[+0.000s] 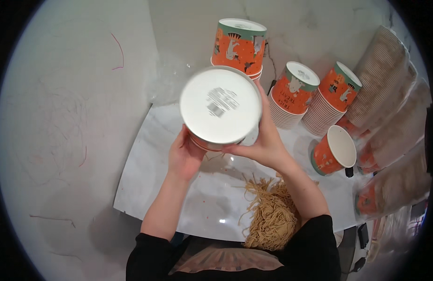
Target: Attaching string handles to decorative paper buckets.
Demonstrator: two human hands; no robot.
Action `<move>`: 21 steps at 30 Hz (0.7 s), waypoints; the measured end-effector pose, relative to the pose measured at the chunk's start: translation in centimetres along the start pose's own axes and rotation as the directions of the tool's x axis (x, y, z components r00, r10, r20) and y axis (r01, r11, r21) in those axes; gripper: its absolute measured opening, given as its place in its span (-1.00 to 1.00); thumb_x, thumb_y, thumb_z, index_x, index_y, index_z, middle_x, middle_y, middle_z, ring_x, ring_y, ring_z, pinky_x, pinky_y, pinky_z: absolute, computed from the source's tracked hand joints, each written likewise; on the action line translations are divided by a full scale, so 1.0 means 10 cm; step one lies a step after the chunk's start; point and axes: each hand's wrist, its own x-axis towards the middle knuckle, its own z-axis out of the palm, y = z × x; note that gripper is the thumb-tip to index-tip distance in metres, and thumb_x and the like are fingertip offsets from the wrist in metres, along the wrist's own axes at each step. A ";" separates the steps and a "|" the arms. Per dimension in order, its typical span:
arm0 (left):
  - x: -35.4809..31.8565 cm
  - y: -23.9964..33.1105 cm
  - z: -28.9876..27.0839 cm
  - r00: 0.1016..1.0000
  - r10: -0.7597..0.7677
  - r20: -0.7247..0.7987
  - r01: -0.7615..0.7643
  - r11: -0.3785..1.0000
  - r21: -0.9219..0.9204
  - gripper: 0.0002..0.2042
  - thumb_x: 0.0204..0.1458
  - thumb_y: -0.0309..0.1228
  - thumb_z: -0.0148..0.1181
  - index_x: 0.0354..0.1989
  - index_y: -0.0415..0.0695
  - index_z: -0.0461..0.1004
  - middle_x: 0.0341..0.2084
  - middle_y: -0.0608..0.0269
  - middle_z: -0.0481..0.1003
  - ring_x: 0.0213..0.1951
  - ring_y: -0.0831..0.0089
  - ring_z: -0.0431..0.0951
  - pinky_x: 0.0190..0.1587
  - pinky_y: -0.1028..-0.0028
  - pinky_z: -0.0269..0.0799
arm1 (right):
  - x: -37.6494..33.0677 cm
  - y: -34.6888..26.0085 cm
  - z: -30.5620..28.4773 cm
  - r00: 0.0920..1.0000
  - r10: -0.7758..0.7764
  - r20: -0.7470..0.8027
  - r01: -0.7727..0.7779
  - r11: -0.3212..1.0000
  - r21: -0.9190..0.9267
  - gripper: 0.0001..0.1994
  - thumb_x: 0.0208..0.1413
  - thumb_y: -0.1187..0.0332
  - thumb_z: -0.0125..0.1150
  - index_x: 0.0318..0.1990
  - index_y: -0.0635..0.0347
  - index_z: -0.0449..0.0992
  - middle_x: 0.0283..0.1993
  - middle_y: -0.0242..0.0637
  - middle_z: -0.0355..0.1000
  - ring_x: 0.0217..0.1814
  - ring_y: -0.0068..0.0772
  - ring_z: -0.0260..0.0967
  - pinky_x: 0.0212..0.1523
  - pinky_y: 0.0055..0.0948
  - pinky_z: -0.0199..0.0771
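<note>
Marble desk [150,187] carries it all — sleeved cup stacks [390,93] along its right edge, open stacks [291,100] at the back, shredded paper [272,215] near the front. We hold a paper tub [221,110] above its middle, base toward us, axis pointing at the camera: left hand [183,157] cupping beneath, right hand [263,140] clasping its side — equally near.
</note>
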 end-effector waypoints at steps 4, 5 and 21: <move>-0.07 0.12 0.03 1.000 0.008 0.011 -0.007 0.996 -0.090 -0.48 0.40 0.01 -0.17 0.33 -0.12 0.27 0.20 0.10 0.38 0.26 0.25 0.37 0.39 0.00 0.21 | 0.62 -0.12 -0.05 0.978 -0.200 -0.063 0.199 0.980 -0.028 0.33 -0.35 0.19 0.73 0.53 0.20 -0.18 0.48 -0.01 0.11 0.52 -0.09 0.12 0.49 -0.11 0.10; -0.07 0.08 0.09 0.999 -0.003 -0.040 -0.001 0.996 -0.095 -0.46 0.35 0.07 -0.10 0.26 -0.12 0.29 0.09 0.10 0.39 0.19 0.27 0.36 0.36 0.01 0.21 | 0.82 -0.20 -0.13 0.966 -0.239 -0.097 0.230 0.969 -0.094 0.31 -0.35 0.20 0.73 0.52 0.19 -0.15 0.46 -0.02 0.15 0.49 -0.10 0.16 0.47 -0.12 0.14; 0.06 -0.38 -0.36 0.895 -0.087 -0.438 0.164 0.976 0.141 -0.73 0.25 -0.21 0.13 0.02 -0.05 0.40 -0.15 0.29 0.50 -0.33 0.58 0.41 -0.22 0.49 0.40 | 2.15 0.66 -0.88 0.931 0.171 -0.323 -0.235 0.956 -0.173 0.17 -0.23 0.04 0.70 0.47 0.25 0.02 0.23 -0.03 0.42 0.23 -0.21 0.46 0.24 -0.18 0.49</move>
